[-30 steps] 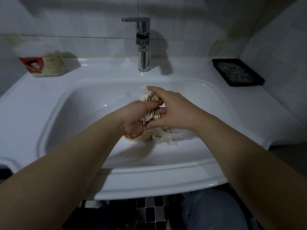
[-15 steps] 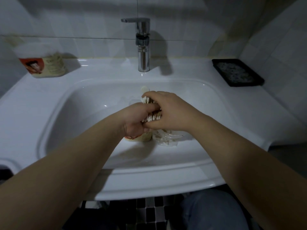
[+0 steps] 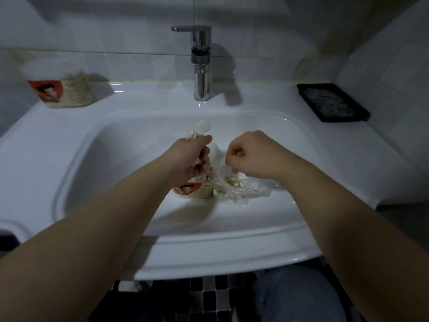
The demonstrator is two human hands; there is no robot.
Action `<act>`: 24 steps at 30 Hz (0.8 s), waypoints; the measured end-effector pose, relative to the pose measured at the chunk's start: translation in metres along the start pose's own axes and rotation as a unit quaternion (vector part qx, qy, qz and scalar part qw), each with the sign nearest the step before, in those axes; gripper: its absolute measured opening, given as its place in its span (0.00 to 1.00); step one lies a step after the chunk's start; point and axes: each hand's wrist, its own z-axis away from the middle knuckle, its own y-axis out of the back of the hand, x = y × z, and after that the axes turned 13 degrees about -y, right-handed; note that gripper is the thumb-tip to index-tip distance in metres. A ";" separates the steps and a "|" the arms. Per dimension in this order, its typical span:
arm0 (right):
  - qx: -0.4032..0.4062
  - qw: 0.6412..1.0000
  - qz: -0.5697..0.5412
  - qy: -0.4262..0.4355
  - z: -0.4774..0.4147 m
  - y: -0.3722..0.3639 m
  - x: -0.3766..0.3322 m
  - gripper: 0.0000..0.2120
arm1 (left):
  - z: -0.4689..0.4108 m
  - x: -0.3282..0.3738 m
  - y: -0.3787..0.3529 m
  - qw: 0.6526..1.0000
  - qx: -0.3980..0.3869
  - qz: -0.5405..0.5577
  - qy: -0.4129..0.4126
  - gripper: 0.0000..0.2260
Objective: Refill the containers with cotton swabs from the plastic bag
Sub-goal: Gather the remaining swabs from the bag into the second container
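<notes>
Right hand (image 3: 251, 156) left swabs (image 3: 191, 136); two containers (image 3: 200, 192), one bag (image 3: 234, 192).

Dim room: white tiled wall (image 3: 116, 31), white sink (image 3: 58, 140), checkered floor (image 3: 209, 296).

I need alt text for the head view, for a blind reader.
The left hand grips a bundle of cotton swabs over a labelled container in a white sink; the right hand hovers at the plastic bag beside it.
</notes>
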 end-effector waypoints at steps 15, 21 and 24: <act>-0.176 0.954 0.244 0.017 -0.014 -0.042 0.007 0.07 | -0.002 -0.002 0.002 0.999 -0.036 -0.029 -0.008 0.06; -0.169 0.956 0.238 0.005 -0.013 -0.035 0.003 0.09 | -0.002 -0.003 0.002 0.997 -0.053 -0.056 -0.021 0.05; -0.124 0.966 0.226 -0.003 -0.012 -0.029 0.002 0.11 | -0.003 -0.007 0.004 0.990 -0.084 -0.111 -0.038 0.05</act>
